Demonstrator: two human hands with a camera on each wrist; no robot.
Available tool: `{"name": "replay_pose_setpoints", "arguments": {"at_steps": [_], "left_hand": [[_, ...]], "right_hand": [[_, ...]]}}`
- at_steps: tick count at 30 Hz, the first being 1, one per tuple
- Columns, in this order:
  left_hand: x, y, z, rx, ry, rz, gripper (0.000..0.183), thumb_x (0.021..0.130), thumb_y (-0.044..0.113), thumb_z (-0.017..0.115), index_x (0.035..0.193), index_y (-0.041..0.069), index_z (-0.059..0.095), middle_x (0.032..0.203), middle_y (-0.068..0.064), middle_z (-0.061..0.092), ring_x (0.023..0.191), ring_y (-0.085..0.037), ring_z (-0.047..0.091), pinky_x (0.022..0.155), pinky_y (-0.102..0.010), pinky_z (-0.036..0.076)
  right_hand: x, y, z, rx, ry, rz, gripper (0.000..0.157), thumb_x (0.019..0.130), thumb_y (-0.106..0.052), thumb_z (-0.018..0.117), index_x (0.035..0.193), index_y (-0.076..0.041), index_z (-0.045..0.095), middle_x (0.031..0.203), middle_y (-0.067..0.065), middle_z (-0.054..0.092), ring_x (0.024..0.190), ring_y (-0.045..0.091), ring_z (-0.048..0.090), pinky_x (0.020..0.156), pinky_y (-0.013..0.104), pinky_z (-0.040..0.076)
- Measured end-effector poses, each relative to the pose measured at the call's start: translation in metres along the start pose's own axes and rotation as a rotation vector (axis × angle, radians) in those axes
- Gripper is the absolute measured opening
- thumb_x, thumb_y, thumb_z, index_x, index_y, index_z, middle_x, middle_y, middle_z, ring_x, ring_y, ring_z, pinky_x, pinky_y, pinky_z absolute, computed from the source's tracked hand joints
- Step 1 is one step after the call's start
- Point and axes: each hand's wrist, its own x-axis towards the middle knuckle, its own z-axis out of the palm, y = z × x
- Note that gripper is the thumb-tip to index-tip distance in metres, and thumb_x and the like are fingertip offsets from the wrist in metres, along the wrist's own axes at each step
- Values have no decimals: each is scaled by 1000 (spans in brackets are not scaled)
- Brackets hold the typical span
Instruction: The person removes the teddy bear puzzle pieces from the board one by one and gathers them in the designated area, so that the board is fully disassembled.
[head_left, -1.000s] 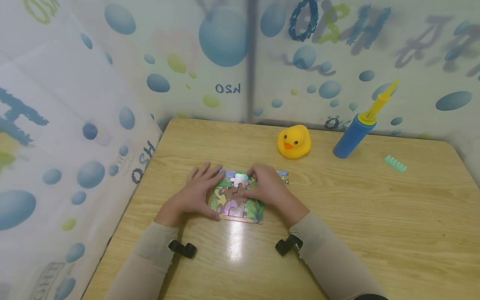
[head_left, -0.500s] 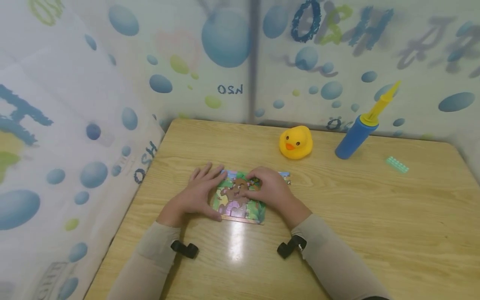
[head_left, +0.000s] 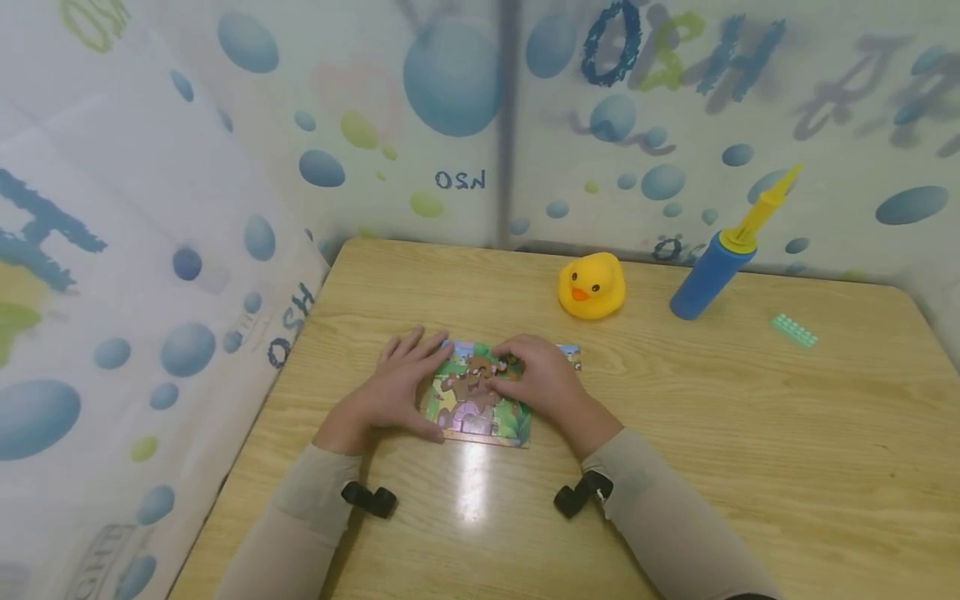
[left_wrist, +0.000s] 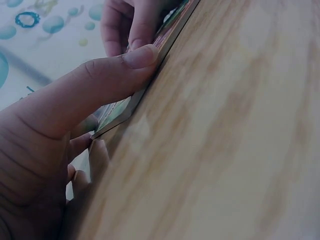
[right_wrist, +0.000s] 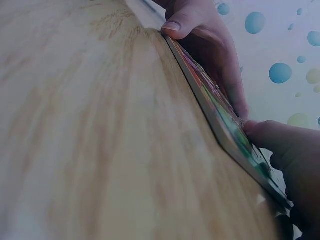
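A small jigsaw puzzle [head_left: 465,417] with a brown bear picture lies flat on the wooden table in the head view. My left hand [head_left: 401,387] spans its left side with fingers spread, the thumb on the near edge; the left wrist view shows that thumb [left_wrist: 140,57] pressing at the board's rim. Over the puzzle's upper right, my right hand [head_left: 543,371] has its thumb and index finger bent together at a puzzle piece [head_left: 512,362], mostly covered by the fingers. Beyond that hand, another picture piece [head_left: 572,352] shows, partly hidden.
A yellow rubber duck [head_left: 592,286] sits behind the puzzle. To its right stands a blue hand pump [head_left: 705,279] with a yellow nozzle, and a mint-green studded toy brick [head_left: 795,330] lies farther right. Bubble-printed walls border the table [head_left: 720,417] at the back and left.
A pale patch in the puzzle's upper middle now shows the bear's face. My right thumb has shifted slightly to the right off the bear; the left hand keeps its place.
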Motion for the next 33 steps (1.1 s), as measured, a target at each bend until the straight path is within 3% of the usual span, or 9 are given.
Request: {"name": "replay_pose_setpoints", "arguments": {"at_steps": [6, 15, 20, 22, 28, 33], "left_hand": [[1, 1, 0, 2, -1, -1, 141, 61, 71, 94, 169, 8, 28, 178, -11, 14, 161, -47, -2, 124, -68, -8], [2, -1, 3, 7, -12, -9, 143, 61, 73, 93, 170, 10, 25, 179, -8, 11, 162, -43, -6, 125, -65, -10], [2, 0, 1, 16, -5, 4, 142, 61, 73, 93, 169, 8, 27, 178, -11, 13, 162, -45, -4, 124, -67, -9], [1, 0, 0, 18, -3, 9, 142, 61, 72, 93, 169, 7, 28, 178, -12, 13, 162, -47, -3, 124, -69, -9], [0, 2, -1, 20, -2, 8, 142, 61, 72, 93, 169, 6, 29, 178, -13, 14, 161, -47, -2, 124, -69, -8], [0, -1, 0, 28, -2, 11, 142, 61, 73, 92, 169, 7, 28, 178, -12, 14, 162, -47, -2, 124, -69, -8]], "right_hand": [[-2, 2, 0, -54, 51, -45, 39, 87, -31, 90, 119, -10, 80, 120, 4, 78, 114, 24, 71, 105, 42, 54], [-14, 7, 0, -72, 160, -193, 41, 88, -32, 89, 122, -10, 81, 123, 3, 78, 114, 22, 74, 106, 44, 53], [-27, 12, -4, -98, 228, -252, 43, 87, -32, 89, 123, -11, 81, 125, 4, 78, 108, 21, 75, 98, 44, 56], [-32, 15, -8, -116, 245, -264, 44, 86, -32, 90, 123, -11, 81, 124, 4, 77, 107, 21, 76, 95, 42, 56], [-43, 29, -19, -151, 265, -275, 44, 86, -28, 90, 125, -9, 80, 125, 7, 77, 114, 23, 75, 107, 50, 52], [-52, 37, -27, -165, 282, -240, 45, 87, -26, 88, 128, -9, 79, 129, 8, 76, 118, 26, 73, 108, 50, 51]]}}
